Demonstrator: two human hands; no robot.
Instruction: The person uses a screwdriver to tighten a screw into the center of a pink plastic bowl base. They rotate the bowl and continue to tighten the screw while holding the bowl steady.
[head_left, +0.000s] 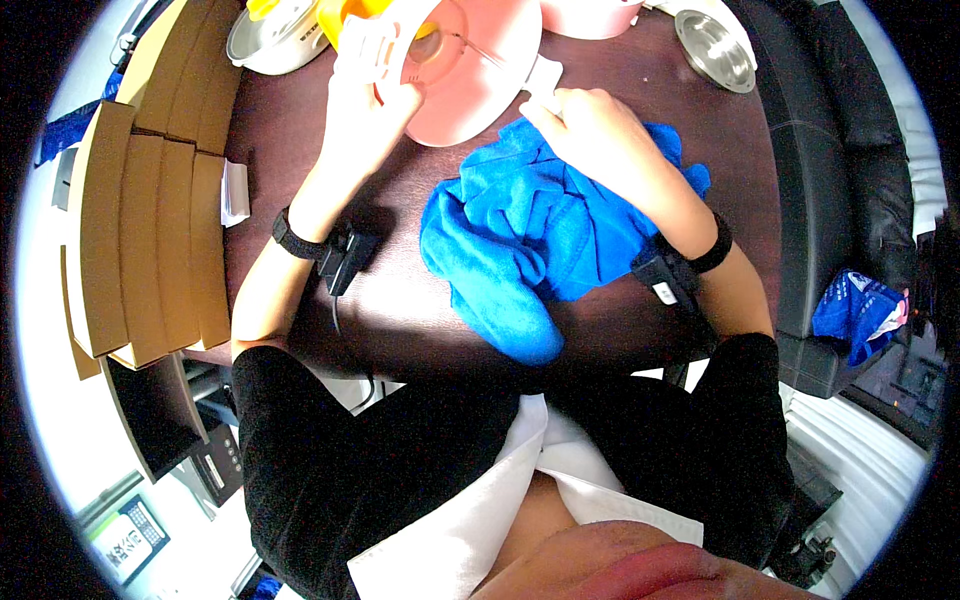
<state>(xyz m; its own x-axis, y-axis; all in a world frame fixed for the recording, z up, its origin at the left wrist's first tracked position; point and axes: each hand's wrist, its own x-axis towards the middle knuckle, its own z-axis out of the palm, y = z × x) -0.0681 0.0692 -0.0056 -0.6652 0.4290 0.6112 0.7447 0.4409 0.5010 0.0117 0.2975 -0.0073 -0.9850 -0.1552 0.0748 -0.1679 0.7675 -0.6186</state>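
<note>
- I locate the pink round piece (468,100) at the upper centre of the frame, tilted, above the tabletop (290,120).
- Left hand (362,105), upper left of centre: I read its fingers as grasping the left edge of the pink round piece, with the thumb toward the near side. Glare washes out the other fingertips.
- Right hand (600,125), upper right of centre: I read its fingers as curled and grasping the white piece (544,77) at the right edge of the pink round piece. I cannot tell whether the two are joined.
- Blue cloth (510,230): crumpled at the centre of the frame, partly beneath the right forearm.
- Upper left: I note a white pot (280,45) beside a yellow object (350,22).
- Top edge, right of centre: pink container (590,18), cut off by the frame.
- Upper right: steel bowl (715,50).
- Left side: cardboard boxes (160,230) in a row.
- Right side: black seat (845,180).
</note>
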